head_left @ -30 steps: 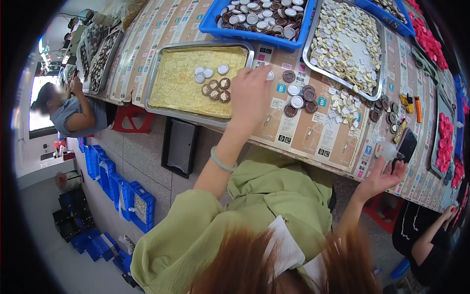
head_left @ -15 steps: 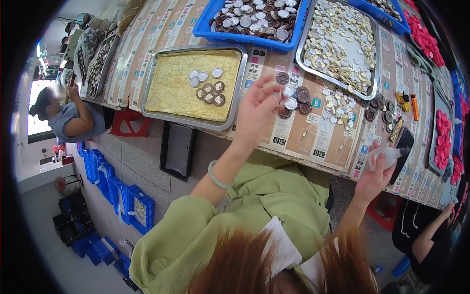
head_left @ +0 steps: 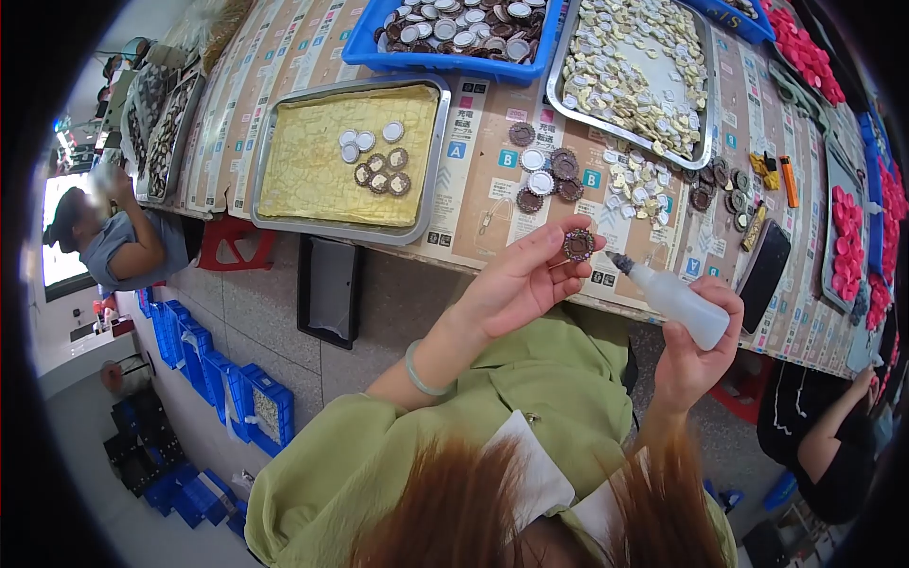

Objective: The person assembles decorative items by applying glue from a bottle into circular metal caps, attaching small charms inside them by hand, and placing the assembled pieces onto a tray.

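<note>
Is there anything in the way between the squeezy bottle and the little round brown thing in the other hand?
No, nothing visible. The bottle in the right hand points its dark tip toward the round brown piece in the left hand, with a small open gap between them.

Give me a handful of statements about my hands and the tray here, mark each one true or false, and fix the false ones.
1. The right hand holds a squeeze bottle. True.
2. The bottle's nozzle points toward the left hand. True.
3. The left hand is empty. False: it holds a dark round piece.
4. Silver discs lie in the yellow-lined tray. True.
5. The nozzle touches the dark round piece. False: a gap shows.
6. The tray holds only silver discs. False: brown-rimmed pieces lie there too.
</note>
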`<state>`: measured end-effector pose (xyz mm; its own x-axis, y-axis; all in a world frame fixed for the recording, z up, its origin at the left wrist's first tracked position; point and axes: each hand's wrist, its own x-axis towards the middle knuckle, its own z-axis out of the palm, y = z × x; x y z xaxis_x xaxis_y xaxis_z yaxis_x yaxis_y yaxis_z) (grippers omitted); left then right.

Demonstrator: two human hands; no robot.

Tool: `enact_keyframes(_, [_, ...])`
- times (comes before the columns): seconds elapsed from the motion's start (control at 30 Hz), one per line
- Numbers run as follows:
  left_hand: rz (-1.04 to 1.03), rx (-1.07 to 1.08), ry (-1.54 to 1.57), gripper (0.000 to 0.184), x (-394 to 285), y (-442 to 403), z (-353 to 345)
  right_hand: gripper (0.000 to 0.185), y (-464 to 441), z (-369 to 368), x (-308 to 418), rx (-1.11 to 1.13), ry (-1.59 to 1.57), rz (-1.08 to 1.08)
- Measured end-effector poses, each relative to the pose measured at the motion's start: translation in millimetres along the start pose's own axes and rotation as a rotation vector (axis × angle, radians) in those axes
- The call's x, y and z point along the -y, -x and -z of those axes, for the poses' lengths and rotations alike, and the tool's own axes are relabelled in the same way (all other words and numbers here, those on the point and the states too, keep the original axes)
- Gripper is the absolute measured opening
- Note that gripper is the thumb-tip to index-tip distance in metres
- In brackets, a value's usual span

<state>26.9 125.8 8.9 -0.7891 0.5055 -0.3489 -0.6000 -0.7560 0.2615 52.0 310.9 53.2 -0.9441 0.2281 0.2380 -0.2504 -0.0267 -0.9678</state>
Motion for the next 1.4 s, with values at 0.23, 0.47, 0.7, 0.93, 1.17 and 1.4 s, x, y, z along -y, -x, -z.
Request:
enact_keyframes(0.23, [0.049,0.004,0.024,0.03,4.9,1.9,-3.9,0.046,4.1,2.5,5.0,0.123,0.162,0.114])
enact_keyframes(0.47, [0.05,0.012,0.031,0.03,6.1,1.6,-4.8,0.044,5.2,0.4,2.7,0.104,0.188,0.111])
enact_keyframes(0.7, [0.029,0.016,0.026,0.029,5.5,1.5,-3.3,0.042,3.9,2.5,4.8,0.12,0.258,0.107])
enact_keyframes(0.93, [0.058,-0.034,0.003,0.031,7.6,3.4,-4.4,0.041,1.8,2.7,4.6,0.093,0.311,0.119])
enact_keyframes(1.17, [0.059,-0.01,0.002,0.031,8.3,2.8,-2.3,0.041,3.6,4.3,3.9,0.119,0.276,0.109])
enact_keyframes(1.4, [0.058,-0.032,0.029,0.031,5.9,2.2,-0.1,0.035,-1.2,9.7,-5.5,-0.19,0.003,0.012])
